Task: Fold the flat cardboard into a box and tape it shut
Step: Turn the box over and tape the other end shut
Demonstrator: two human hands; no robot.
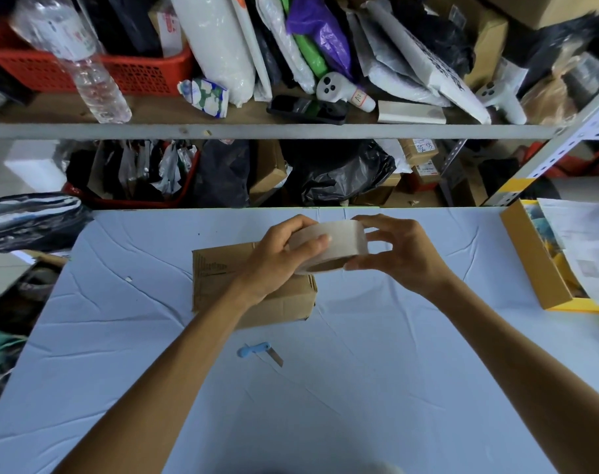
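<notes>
Matt cardboard box [222, 278], creased cloth tabletop [359, 388]

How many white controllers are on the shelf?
2. The first controller lies below the purple bag; the second controller near the right end of the shelf. Clutter could hide more.

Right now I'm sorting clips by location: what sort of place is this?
Probably a small packing or stockroom corner: metal shelving crammed with bagged parcels, a cardboard box on the cloth-covered table, and a tape roll held near it.
</notes>
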